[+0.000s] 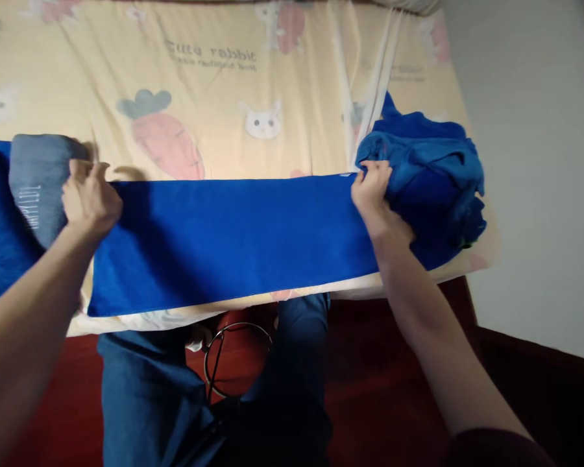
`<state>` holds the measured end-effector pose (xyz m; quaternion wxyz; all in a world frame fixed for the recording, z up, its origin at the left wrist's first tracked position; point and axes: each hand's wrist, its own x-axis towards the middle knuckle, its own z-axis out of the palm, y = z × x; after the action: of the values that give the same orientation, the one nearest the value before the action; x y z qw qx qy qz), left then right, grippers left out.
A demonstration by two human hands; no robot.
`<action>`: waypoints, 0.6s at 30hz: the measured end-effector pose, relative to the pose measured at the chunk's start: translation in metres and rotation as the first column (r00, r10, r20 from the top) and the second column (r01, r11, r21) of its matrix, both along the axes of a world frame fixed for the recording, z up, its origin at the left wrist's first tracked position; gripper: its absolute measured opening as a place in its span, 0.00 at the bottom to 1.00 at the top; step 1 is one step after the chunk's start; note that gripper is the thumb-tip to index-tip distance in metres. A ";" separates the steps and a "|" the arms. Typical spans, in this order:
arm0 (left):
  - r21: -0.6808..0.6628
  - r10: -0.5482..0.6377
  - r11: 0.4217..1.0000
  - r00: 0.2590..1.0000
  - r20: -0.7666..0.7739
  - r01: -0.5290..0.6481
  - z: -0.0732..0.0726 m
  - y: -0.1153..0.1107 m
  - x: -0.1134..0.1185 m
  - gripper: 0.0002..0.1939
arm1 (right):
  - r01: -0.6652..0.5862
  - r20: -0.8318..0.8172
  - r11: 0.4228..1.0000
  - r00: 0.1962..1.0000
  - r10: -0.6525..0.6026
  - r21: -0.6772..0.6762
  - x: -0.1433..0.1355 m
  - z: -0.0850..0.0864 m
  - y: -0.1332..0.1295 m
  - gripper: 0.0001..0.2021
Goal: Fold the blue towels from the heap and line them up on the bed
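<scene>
Far left there's some blue fabric (pixel 0 240) on the bed, with a gray folded cloth (pixel 41 181) lying against it. Left hand (pixel 91 198) is just right of that, fingers pinched closed on the top left corner of the blue towel (pixel 238 240). The towel's a long, pretty flat strip, plain bright blue, lying along the near edge of the rabbit-print sheet (pixel 224 123). Right hand (pixel 372 185) has its fingers pinched shut on the top edge further right, touching a crumpled blue pile (pixel 428 168).
</scene>
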<state>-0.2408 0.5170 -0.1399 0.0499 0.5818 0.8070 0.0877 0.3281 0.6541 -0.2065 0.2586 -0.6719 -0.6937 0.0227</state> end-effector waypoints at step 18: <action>0.026 -0.094 0.995 0.993 0.069 0.093 -0.037 -0.078 0.034 0.40 | -0.050 0.096 0.972 0.993 0.073 -0.229 -0.020 -0.001 -0.077 0.33</action>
<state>-0.2065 0.4388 -0.1767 0.0758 0.6161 0.7756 0.1147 0.3086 0.5772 -0.2080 0.1431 -0.6754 -0.7196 0.0745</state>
